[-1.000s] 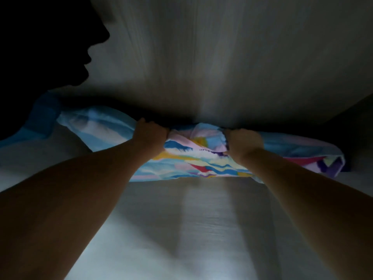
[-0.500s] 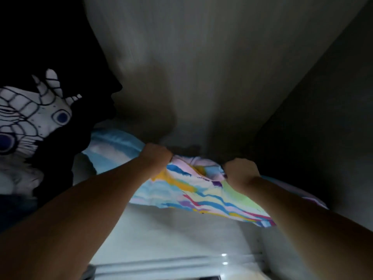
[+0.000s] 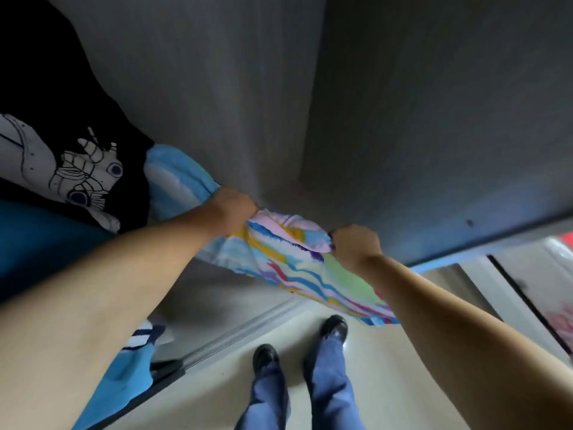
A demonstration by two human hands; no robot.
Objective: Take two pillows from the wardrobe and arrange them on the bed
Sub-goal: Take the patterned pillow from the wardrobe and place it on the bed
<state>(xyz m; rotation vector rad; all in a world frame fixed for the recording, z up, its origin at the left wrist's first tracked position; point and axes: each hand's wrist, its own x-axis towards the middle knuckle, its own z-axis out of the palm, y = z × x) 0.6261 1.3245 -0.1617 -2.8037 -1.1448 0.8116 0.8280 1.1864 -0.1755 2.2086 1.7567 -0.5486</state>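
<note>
Both arms stretched fwd and up, bare forearms, elbows near straight. Left hand (image 3: 231, 209) fisted, knuckles up, fingers curled round a bunch of the pillow (image 3: 288, 259) fabric. Right hand (image 3: 356, 248) fisted too, gripping the same cloth just beside it, wrist bent slightly down. Hands near each other, not touching. Legs in blue trousers, dark shoes planted below, right foot a bit fwd.

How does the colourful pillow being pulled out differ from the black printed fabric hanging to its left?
The colourful pillow carries wavy stripes in many pastel colours; the black printed fabric is dark with a white line drawing. The pillow is gripped by the left hand and right hand; the black fabric is untouched. The pillow stretches across mid-frame between the hands; the black fabric sits at the left edge. Both are soft textiles at the wardrobe.
</note>
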